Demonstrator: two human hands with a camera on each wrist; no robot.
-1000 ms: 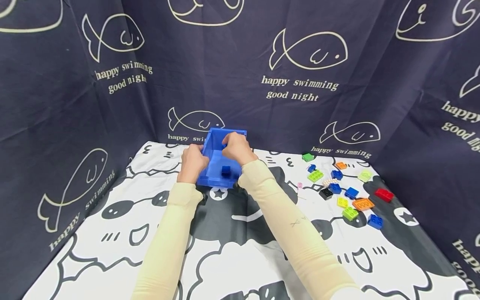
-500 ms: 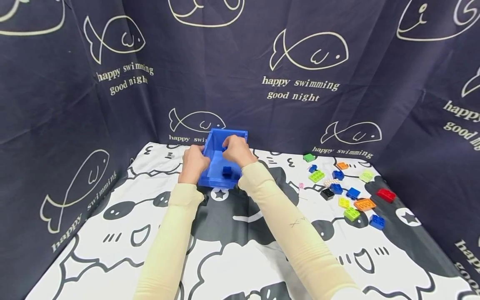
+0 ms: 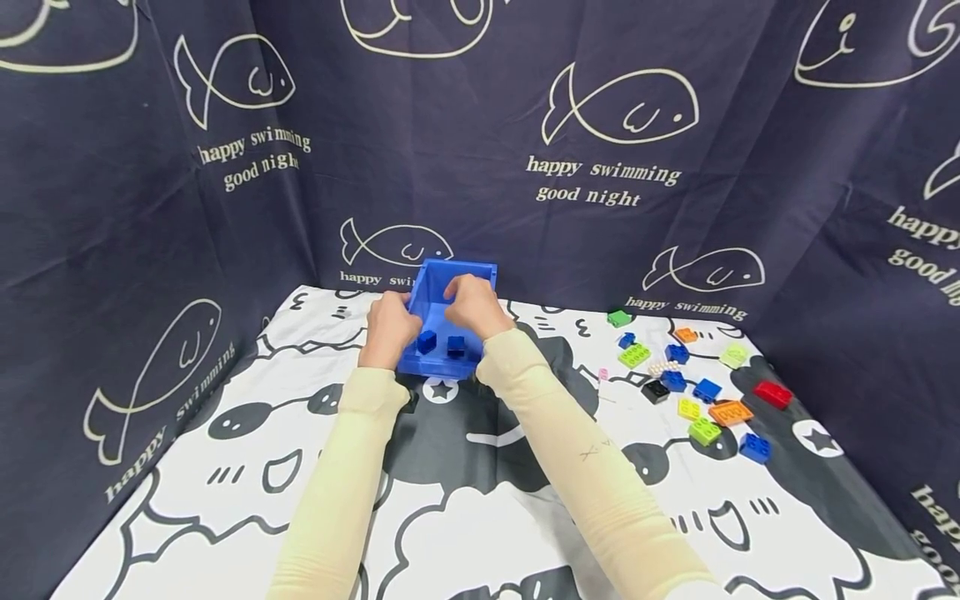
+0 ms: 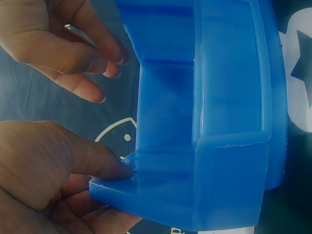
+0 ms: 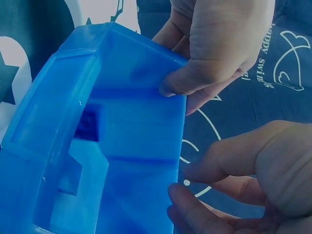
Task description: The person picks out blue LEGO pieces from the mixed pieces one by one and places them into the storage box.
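A blue plastic bin [image 3: 437,367] stands tilted at the table's back, its opening facing up. My left hand [image 3: 390,329] grips its left side wall, the thumb inside and fingers outside, as the left wrist view shows. Over the bin's far part hovers my right hand [image 3: 477,306]; in the right wrist view the right hand [image 5: 253,180] has loosely bent fingers with nothing between thumb and fingertips. Inside near the front wall lie two blue toy bricks, the left brick [image 3: 427,342] slightly turned and the right brick [image 3: 456,346] beside it.
Loose toy bricks are scattered at the table's right, among them a green brick [image 3: 618,318], a black brick [image 3: 655,391], a red brick [image 3: 772,394] and an orange brick [image 3: 731,412]. A pearly beaded item [image 3: 663,367] lies among them. Dark fish-print cloth [image 3: 420,125] hangs behind.
The right hand has let go of a blue brick, which now lies at the bin's front left beside the other one. The left hand keeps its grip on the wall.
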